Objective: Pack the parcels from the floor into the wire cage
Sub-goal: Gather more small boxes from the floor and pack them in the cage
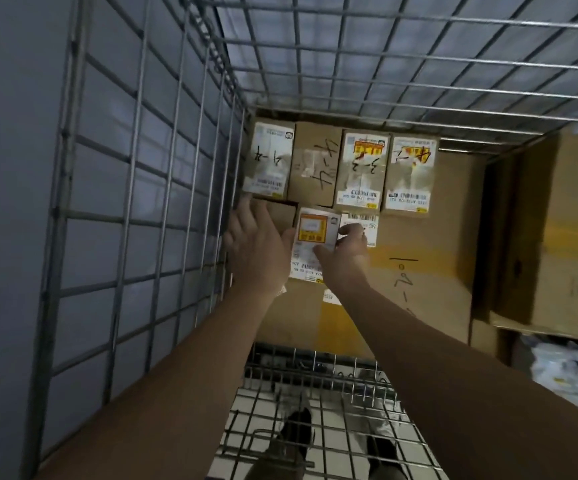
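Observation:
Both my arms reach down into the wire cage [149,216]. My right hand [344,249] grips a small labelled parcel [311,233] by its right edge, thumb on its front. My left hand [258,244] is spread flat with straight fingers, its thumb side against the parcel's left edge, over a small brown box [280,213]. The parcel sits on a large cardboard box [419,271]. Behind it, several small labelled parcels [362,169] stand in a row along the cage's back wall.
A tall cardboard box [557,237] fills the cage's right side, with crumpled plastic bags [571,375] below it. The cage's lowered front wire panel [315,393] lies under my arms; my feet show through it. A grey wall lies beyond the cage's left mesh.

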Tool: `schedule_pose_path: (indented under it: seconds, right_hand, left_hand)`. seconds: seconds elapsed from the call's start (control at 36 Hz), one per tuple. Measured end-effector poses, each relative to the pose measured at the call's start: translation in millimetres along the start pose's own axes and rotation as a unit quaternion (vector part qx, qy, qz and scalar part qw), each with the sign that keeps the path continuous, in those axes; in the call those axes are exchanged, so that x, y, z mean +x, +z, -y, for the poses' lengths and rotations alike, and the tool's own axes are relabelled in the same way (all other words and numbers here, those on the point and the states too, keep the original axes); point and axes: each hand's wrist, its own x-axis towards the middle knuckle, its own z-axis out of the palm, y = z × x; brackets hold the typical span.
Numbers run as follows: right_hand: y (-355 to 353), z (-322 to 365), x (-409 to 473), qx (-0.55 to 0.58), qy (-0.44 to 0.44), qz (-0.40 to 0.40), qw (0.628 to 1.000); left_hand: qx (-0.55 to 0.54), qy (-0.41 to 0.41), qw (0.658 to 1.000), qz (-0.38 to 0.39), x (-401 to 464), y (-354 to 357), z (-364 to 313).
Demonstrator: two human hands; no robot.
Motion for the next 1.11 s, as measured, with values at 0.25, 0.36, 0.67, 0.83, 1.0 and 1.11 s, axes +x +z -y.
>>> schedule_pose_path:
  seconds: [0.25, 0.36, 0.67, 0.83, 1.0, 1.11]
  right_hand:
    - [-50, -8, -20, 0.008, -0.019, 0.109, 0.994]
    - [-85, -3, -44, -0.059, -0.022, 0.159, 0.985]
    - [-250, 92, -160, -0.253, -0.129, 0.085, 0.955]
    - [-362, 158, -254, -0.315, -0.192, -0.002, 0.929]
    - [-458, 182, -349, -0.316, -0.239, -0.076, 0.915]
    - [-523, 180, -417, -0.346, -0.263, -0.135, 0.89]
  left_hand:
    - [-0.028, -0.02, 0.999, 0.031, 10, -12, -8]
    - [-0.111, -0.069, 0.988, 0.078, 6, -41, -14]
    - [-0.142, 0.074, 0.975, 0.154, -6, -246, -67]
    - [-0.062, 0.244, 0.958, 0.138, -34, -391, -146]
    - [0.044, 0.384, 0.915, 0.11, -95, -503, -222]
    - [0.081, 0.443, 0.888, 0.092, -146, -562, -268]
